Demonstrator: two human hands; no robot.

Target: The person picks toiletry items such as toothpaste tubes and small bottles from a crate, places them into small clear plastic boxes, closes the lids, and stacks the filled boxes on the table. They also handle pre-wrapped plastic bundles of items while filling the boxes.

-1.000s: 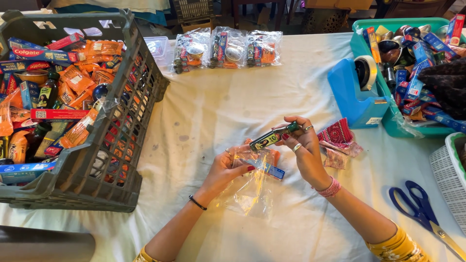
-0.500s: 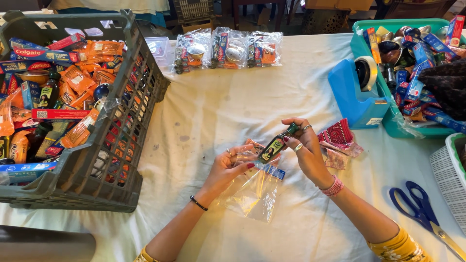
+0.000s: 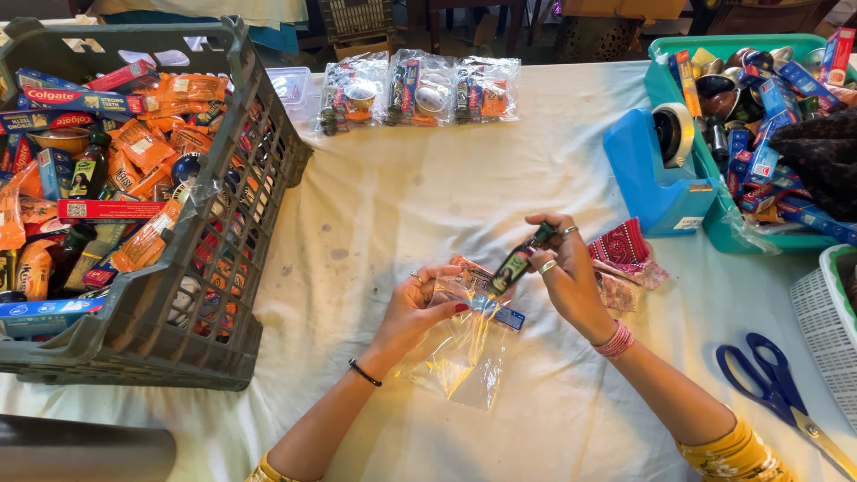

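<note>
My left hand (image 3: 420, 303) pinches the mouth of a clear plastic bag (image 3: 460, 353) that lies on the white tablecloth. My right hand (image 3: 567, 272) grips a small dark green bottle (image 3: 518, 261), tilted with its lower end at the bag's mouth. An orange packet and a small blue box (image 3: 502, 314) sit partly inside the bag's mouth. A red patterned cloth (image 3: 622, 243) and a small packet lie just right of my right hand.
A grey crate (image 3: 228, 268) full of packets and boxes stands at left. Three filled clear bags (image 3: 415, 89) lie at the back. A blue tape dispenser (image 3: 665, 170) and a teal bin (image 3: 714, 228) of items are at right. Blue scissors (image 3: 777, 393) and a white basket (image 3: 826, 321) are near the right edge.
My right hand has tipped the green bottle from nearly level to steeply tilted and lowered its end toward the bag's mouth. My left hand has kept hold of the bag.
</note>
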